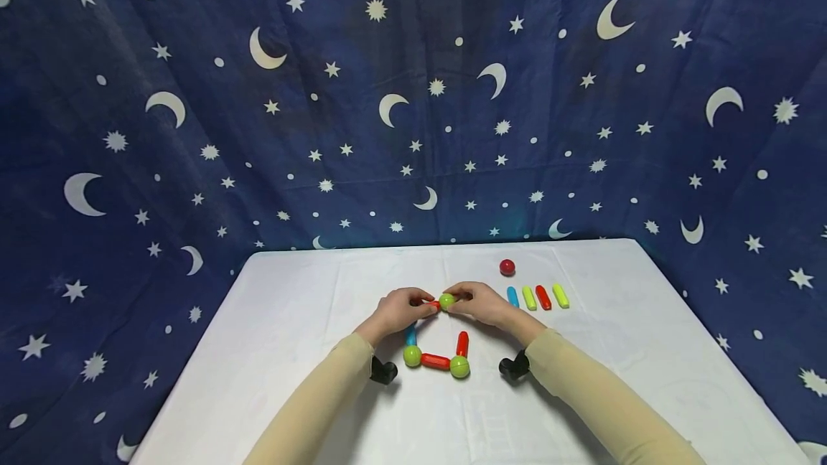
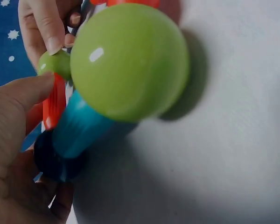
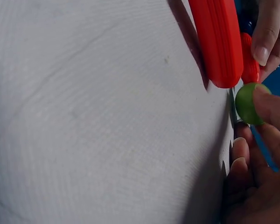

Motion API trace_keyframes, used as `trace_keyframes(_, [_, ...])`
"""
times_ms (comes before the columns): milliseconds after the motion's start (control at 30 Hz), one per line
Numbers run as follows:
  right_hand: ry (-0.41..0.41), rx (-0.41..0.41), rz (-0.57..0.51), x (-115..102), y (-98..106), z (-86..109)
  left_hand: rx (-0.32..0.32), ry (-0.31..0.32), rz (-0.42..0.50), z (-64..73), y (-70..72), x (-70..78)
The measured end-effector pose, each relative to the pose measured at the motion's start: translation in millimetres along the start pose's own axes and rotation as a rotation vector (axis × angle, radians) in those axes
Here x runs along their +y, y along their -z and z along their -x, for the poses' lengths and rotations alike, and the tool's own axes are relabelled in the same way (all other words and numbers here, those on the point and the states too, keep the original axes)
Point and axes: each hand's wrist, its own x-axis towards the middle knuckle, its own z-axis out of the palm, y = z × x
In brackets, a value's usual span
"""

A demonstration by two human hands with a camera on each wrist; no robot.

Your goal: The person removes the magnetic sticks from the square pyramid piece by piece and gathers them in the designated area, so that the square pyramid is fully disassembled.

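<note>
My left hand (image 1: pixel 401 308) pinches a red rod (image 2: pixel 53 105) of a ball-and-rod building toy, its fingers also beside a dark blue ball (image 2: pixel 60 158). The right hand (image 1: pixel 479 303) pinches a green ball (image 1: pixel 446 301) between thumb and fingers, at the far end of that rod. From the dark blue ball a light blue rod (image 1: pixel 410 336) runs toward me to a second green ball (image 1: pixel 412 356). Another red rod (image 1: pixel 436 362) links that one to a third green ball (image 1: pixel 459 367). Out of this last ball a red rod (image 3: pixel 219 46) points away from me, its far end free.
Right of the hands, a row of loose rods lies on the white-covered table (image 1: pixel 271 379): a blue rod (image 1: pixel 513 297), a red rod (image 1: pixel 543 298) and two yellow-green ones. Behind them sits a red ball (image 1: pixel 507 267). A star-patterned curtain (image 1: pixel 439 128) hangs around the table's back and sides.
</note>
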Motion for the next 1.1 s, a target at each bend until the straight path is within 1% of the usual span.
trace_keyframes(133, [0.015,-0.01,-0.037,-0.1,-0.5,1.8,-0.008,0.015,0.006,-1.6,-2.5,1.1])
trace_keyframes(267, [0.006,-0.023,-0.058,-2.2,-0.3,3.4,-0.003,0.029,0.016,-2.3,-5.0,-0.8])
trace_keyframes(467, [-0.014,-0.025,-0.066,-2.6,-0.6,3.6,-0.021,0.047,0.068,-0.7,-3.4,-0.5])
trace_keyframes(600, [-0.018,-0.03,-0.088,-2.9,-0.1,4.6,-0.031,0.059,0.074,-0.2,-3.2,-0.3])
trace_keyframes(767, [-0.031,-0.034,-0.099,-3.8,-0.9,5.3,-0.046,0.058,0.079,-0.2,-3.0,-0.6])
trace_keyframes(900, [-0.025,-0.035,-0.092,-4.0,-0.7,5.5,-0.059,0.05,0.086,-1.2,-2.2,-0.9])
trace_keyframes(1100, [-0.033,-0.032,-0.09,-4.9,0.3,5.8,-0.066,0.046,0.068,-3.2,-2.0,-1.6])
